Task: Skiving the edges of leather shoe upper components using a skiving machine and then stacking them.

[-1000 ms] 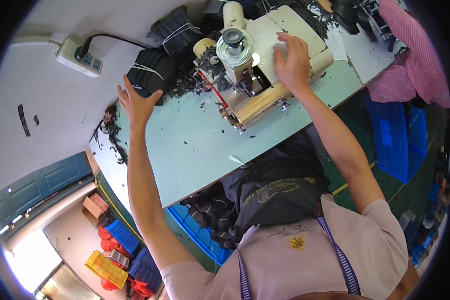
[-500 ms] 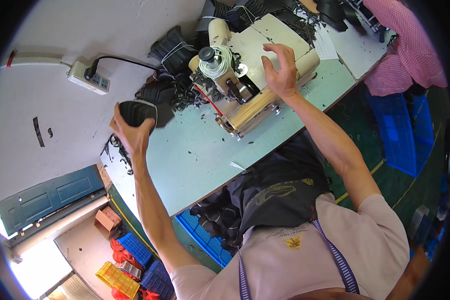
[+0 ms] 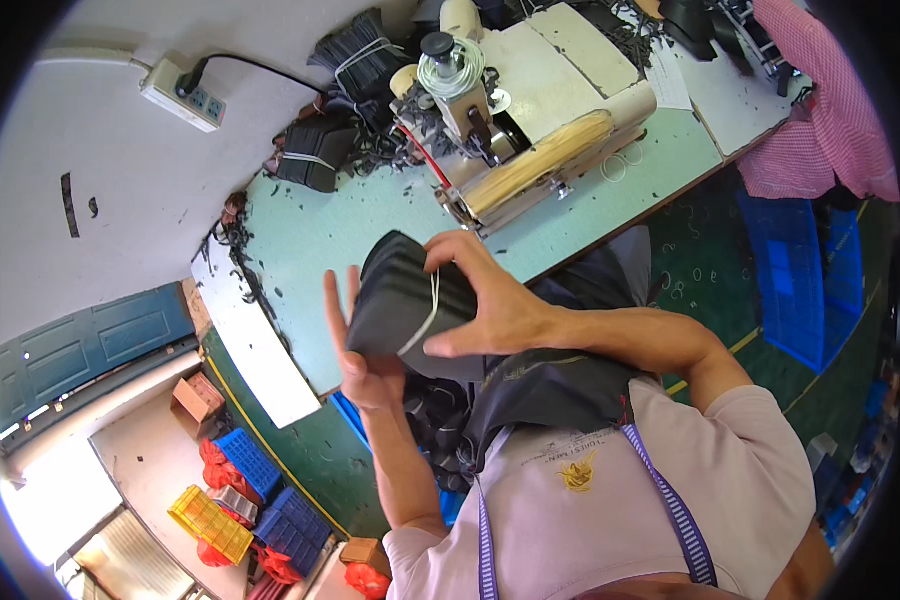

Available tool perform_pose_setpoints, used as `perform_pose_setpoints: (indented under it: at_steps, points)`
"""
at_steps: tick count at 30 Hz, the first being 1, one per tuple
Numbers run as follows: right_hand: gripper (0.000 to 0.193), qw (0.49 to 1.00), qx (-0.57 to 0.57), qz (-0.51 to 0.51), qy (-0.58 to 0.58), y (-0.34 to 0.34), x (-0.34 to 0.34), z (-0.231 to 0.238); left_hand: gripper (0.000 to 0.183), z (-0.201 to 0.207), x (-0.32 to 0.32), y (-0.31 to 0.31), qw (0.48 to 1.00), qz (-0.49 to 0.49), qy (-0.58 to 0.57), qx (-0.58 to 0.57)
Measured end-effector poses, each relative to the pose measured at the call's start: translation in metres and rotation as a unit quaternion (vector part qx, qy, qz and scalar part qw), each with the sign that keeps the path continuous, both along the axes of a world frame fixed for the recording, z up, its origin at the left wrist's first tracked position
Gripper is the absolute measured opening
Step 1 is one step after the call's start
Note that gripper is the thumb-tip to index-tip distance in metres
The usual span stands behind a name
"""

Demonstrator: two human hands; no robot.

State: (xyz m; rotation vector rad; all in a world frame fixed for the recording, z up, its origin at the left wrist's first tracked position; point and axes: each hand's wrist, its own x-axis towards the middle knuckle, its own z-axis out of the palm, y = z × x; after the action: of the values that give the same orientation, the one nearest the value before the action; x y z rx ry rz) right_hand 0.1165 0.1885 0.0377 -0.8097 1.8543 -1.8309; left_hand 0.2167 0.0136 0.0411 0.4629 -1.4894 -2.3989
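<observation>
A thick bundle of dark, flat, curved pieces (image 3: 390, 305) is held in front of my chest, over the near edge of the table. A pale elastic band (image 3: 431, 318) runs around it. My right hand (image 3: 500, 308) grips the bundle's right side, fingers on top and thumb low beside the band. My left hand (image 3: 373, 385) supports the lower left side, with two fingers stretched up along the far side. The sewing machine (image 3: 540, 130) stands just beyond my right hand, a spool of pale thread (image 3: 450, 68) on top.
Another banded dark bundle (image 3: 315, 152) lies by the wall, with a taller stack (image 3: 360, 65) behind it. Dark scraps (image 3: 240, 235) litter the pale green table (image 3: 340, 230). A power strip (image 3: 182, 95) hangs on the wall. A blue crate (image 3: 800, 270) stands on the floor at right.
My left hand has brought the banded bundle from the table's left side toward my body. My right hand has left the sewing machine and taken hold of the bundle.
</observation>
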Motion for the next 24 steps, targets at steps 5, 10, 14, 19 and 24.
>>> perform_pose_setpoints:
  at_steps: [5,10,14,19,24]
  points:
    - [0.069,0.995,0.017,-0.011,0.094,0.0,0.005,-0.003,0.083,-0.042,0.037,0.02,0.987,-0.004,-0.082,0.138]
    - [0.017,0.966,0.048,-0.062,0.246,0.009,-0.016,0.003,0.075,-0.03,0.037,0.004,0.973,-0.017,-0.122,0.197]
    - [0.016,0.962,0.115,0.001,0.248,0.02,-0.023,0.006,0.076,-0.029,0.043,-0.008,0.952,-0.111,-0.191,0.212]
    - [0.015,0.907,0.204,0.136,0.342,0.032,-0.027,0.016,0.082,-0.012,0.032,-0.014,0.922,-0.237,-0.252,0.171]
    - [0.011,0.971,0.064,0.167,0.16,0.043,-0.023,0.0,0.082,-0.006,0.026,-0.013,0.899,-0.261,-0.318,0.153]
